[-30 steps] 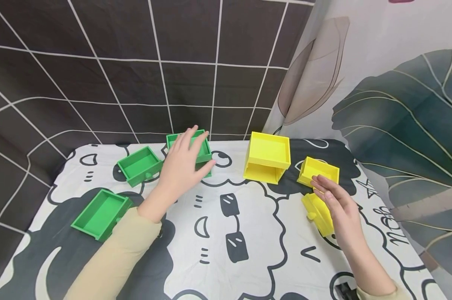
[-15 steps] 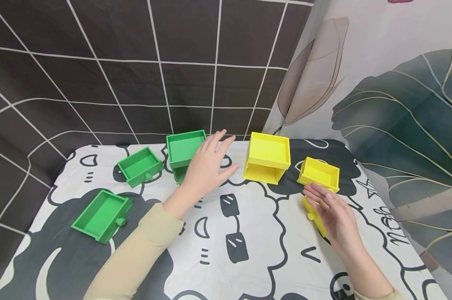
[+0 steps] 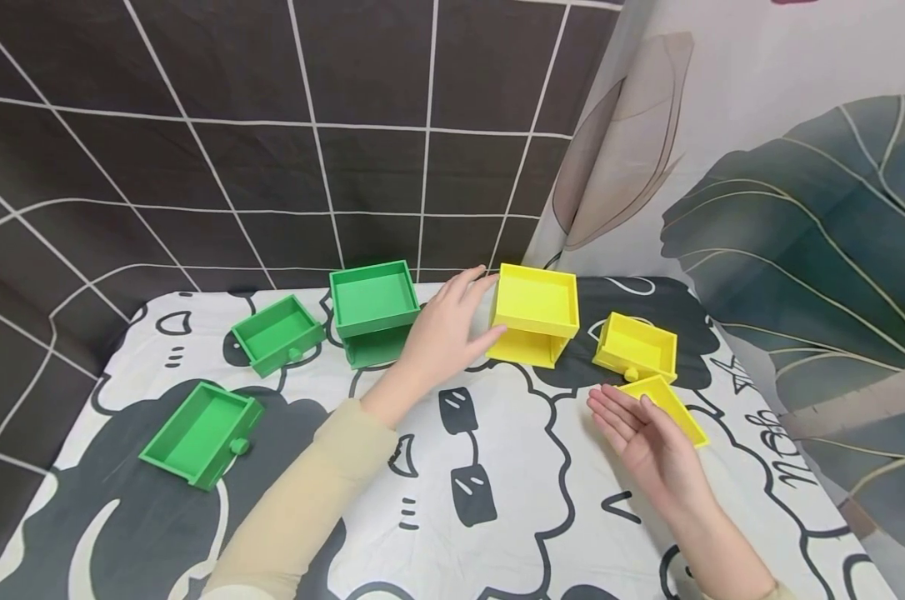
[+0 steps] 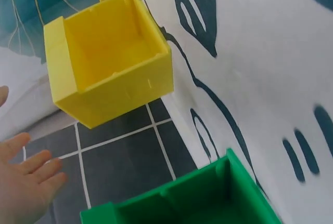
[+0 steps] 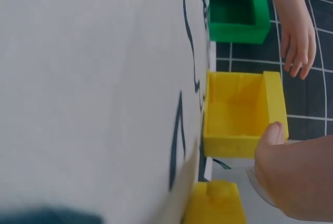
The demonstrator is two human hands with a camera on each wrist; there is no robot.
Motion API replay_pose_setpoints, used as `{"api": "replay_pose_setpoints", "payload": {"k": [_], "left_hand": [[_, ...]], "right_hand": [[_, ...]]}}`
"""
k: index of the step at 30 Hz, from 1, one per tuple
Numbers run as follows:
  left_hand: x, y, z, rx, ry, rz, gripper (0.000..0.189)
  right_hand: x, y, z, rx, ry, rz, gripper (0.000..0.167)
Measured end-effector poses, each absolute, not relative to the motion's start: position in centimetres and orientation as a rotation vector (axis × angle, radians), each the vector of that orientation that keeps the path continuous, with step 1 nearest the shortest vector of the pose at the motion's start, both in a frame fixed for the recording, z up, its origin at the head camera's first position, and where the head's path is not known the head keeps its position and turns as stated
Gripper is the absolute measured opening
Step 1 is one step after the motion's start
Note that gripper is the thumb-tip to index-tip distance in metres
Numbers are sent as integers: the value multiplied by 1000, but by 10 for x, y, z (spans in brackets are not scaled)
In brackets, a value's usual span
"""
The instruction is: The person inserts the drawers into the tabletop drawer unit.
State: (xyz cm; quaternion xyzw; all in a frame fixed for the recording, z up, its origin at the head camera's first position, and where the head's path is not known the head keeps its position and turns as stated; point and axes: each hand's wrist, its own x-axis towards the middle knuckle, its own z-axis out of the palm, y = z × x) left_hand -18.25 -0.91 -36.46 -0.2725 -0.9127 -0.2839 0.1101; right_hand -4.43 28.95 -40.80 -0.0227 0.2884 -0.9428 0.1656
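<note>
My left hand [image 3: 447,333] reaches between a green drawer casing [image 3: 375,304] and a yellow drawer casing [image 3: 537,308], its fingers extended. In the head view its fingertips overlap the yellow casing's left edge, but the left wrist view shows a gap between fingers [image 4: 34,169] and yellow casing [image 4: 112,52]. Both casings have an empty front opening. My right hand [image 3: 658,454] hovers palm inward with straight fingers and holds nothing. Just beyond it lies a yellow drawer [image 3: 670,408], partly hidden by the fingers. Another yellow drawer [image 3: 638,346] with a round knob sits behind that one.
At the left, a small green drawer [image 3: 278,333] and a larger green drawer [image 3: 200,433] lie with their knobs facing right. A patterned white cloth [image 3: 490,450] covers the surface. Dark gridded fabric [image 3: 377,167] and a leaf-print curtain [image 3: 797,250] hang behind.
My left hand has moved right, from over the green casing to beside the yellow one. My right hand has shifted slightly left and nearer, uncovering part of the front yellow drawer.
</note>
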Motion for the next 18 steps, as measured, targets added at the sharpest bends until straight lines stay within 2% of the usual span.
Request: {"api": "replay_pose_setpoints", "payload": {"k": [12, 18], "left_hand": [[-201, 7, -376, -730, -2733, -885, 64], [-212, 7, -385, -654, -2755, -964, 62]], "right_hand": [[-35, 281, -412, 418, 745, -2573, 57], [-32, 279, -418, 545, 607, -2548, 61]]}}
